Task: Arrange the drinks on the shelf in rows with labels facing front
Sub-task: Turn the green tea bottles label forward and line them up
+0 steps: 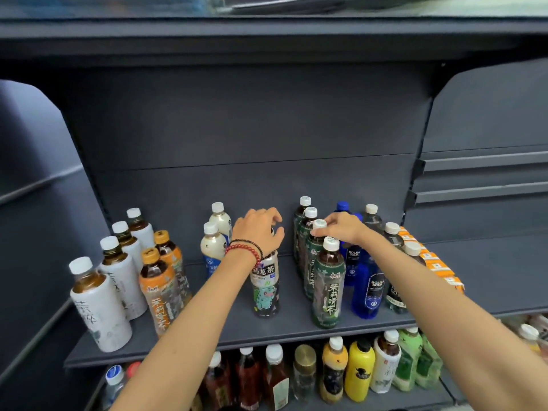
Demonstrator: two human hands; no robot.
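Two bottles held | left hand (258,229) gripped oolong tea bottle (265,280) top | right hand (341,229) pinched green jasmine tea bottle (311,258) cap | blue soda bottles (367,289) just beside it

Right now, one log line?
left hand: grips cartoon-label bottle top | right hand: pinches green-label bottle cap | both bottles upright
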